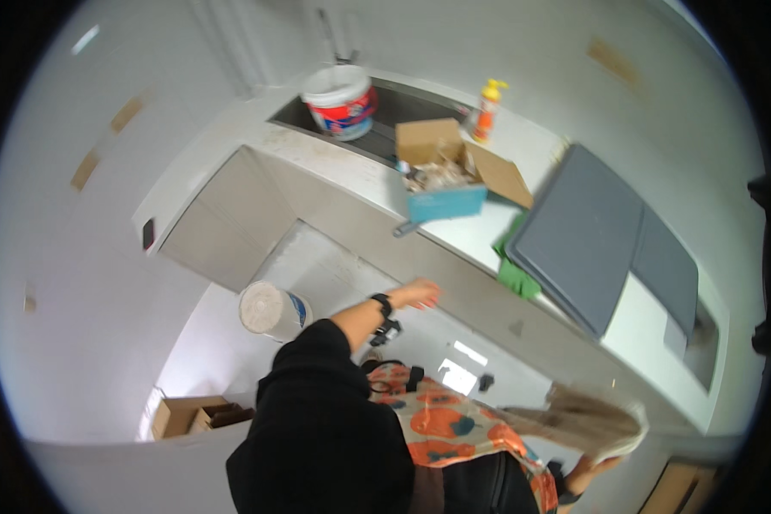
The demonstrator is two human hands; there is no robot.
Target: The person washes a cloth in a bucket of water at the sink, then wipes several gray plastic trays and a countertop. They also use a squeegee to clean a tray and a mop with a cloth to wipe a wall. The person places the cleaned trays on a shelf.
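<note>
My left hand (416,294) reaches forward beside the counter front, with a black wristband (383,304) on the wrist. Its fingers are loosely bent and slightly blurred, and nothing shows in them. At lower right, my right hand (601,467) grips one end of a brown cloth (578,421). The cloth is blurred and spreads out beside my patterned apron (446,421). Nearest my left hand, on the counter (360,173) above it, stands an opened blue cardboard box (448,203) with crumpled packing inside. A grey handle (406,229) juts over the counter edge by the box.
A white bucket (338,90) stands in the metal sink (395,106). Behind the box is an orange pump bottle (485,115). Grey panels (584,238) and green gloves (517,278) lie on the counter's right. Another bucket (273,311) and cardboard boxes (189,414) occupy the floor.
</note>
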